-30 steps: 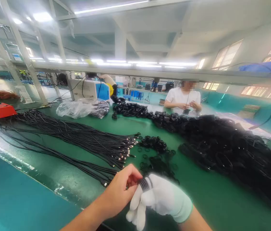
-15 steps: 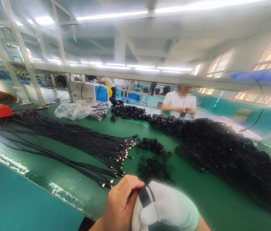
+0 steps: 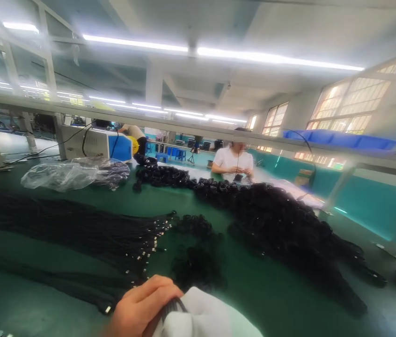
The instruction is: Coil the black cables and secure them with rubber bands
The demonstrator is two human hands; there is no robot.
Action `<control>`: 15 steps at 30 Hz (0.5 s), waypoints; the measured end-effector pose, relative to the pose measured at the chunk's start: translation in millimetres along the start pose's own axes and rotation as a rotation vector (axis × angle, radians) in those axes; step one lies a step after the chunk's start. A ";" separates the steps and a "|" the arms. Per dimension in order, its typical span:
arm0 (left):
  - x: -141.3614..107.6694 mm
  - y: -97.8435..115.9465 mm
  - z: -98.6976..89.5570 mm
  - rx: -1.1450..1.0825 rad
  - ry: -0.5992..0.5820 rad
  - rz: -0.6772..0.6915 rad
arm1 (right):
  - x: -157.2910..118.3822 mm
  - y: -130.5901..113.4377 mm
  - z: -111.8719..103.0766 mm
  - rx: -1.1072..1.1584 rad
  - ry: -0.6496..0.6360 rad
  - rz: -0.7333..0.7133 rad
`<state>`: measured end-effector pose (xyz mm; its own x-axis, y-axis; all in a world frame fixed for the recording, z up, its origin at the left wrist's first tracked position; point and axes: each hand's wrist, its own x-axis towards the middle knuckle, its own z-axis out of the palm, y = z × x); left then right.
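Note:
At the bottom centre, my bare left hand [image 3: 145,304] has its fingers curled over a small coiled black cable [image 3: 172,306]. My right hand [image 3: 201,313], in a white glove, grips the same coil from the other side; the two hands touch. Just beyond them lies a heap of small black rings [image 3: 198,262] on the green tabletop. To the left, long straight black cables [image 3: 78,229] lie side by side with their pale metal plugs towards the middle.
A large pile of coiled black cables [image 3: 278,220] stretches across the right and back. Clear plastic bags [image 3: 64,175] lie before a white and blue machine [image 3: 96,142]. Across the table a person in a white shirt [image 3: 233,161] handles something dark. A metal rail [image 3: 184,127] crosses above.
The view has swung right and tilted up, so the table's things appear further left and the red box is out of frame. Both hands still hold the coil, now lower in the picture.

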<state>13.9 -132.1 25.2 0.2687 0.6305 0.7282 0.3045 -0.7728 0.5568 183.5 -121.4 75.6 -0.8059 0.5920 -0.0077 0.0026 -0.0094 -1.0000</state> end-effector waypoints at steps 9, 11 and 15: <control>22.0 12.2 -24.5 0.006 -0.198 -0.209 | -9.3 9.9 -26.6 0.143 0.350 -0.043; 24.0 10.9 -24.7 0.018 -0.239 -0.255 | -4.5 10.1 -26.0 0.023 0.410 -0.018; 24.3 8.2 -22.5 0.024 -0.264 -0.307 | 12.3 10.2 -9.7 -0.162 0.198 -0.021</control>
<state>2.4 -124.7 56.5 0.3864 0.8308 0.4005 0.4272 -0.5461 0.7206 179.4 -106.3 65.3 -0.6753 0.7370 0.0276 0.0949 0.1239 -0.9877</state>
